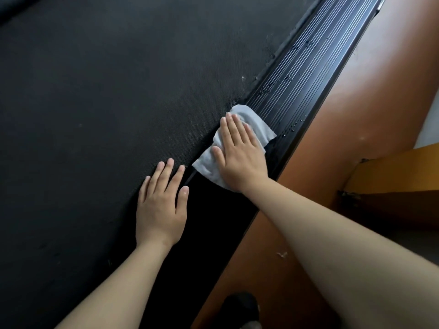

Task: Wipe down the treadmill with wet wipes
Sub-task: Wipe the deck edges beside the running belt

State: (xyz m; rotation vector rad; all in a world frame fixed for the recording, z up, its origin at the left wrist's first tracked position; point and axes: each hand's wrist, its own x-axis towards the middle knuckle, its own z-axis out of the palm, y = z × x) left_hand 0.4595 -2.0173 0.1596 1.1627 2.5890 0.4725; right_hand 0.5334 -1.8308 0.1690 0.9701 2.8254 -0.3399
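Observation:
The treadmill's black textured belt [107, 103] fills the left and middle of the view. Along its right edge runs a ribbed black side rail [306, 74] with small water drops on it. A crumpled white wet wipe [259, 124] lies across the rail and the belt's edge. My right hand [240, 157] presses flat on the wipe with straight fingers. My left hand [161, 205] rests flat on the belt's edge just left of the rail, fingers straight, holding nothing.
An orange-brown floor [356, 115] runs along the right of the rail, with a small white scrap [282, 254] on it. A yellow and dark piece of furniture [394, 176] stands at the right edge. A dark shoe tip [240, 305] shows at the bottom.

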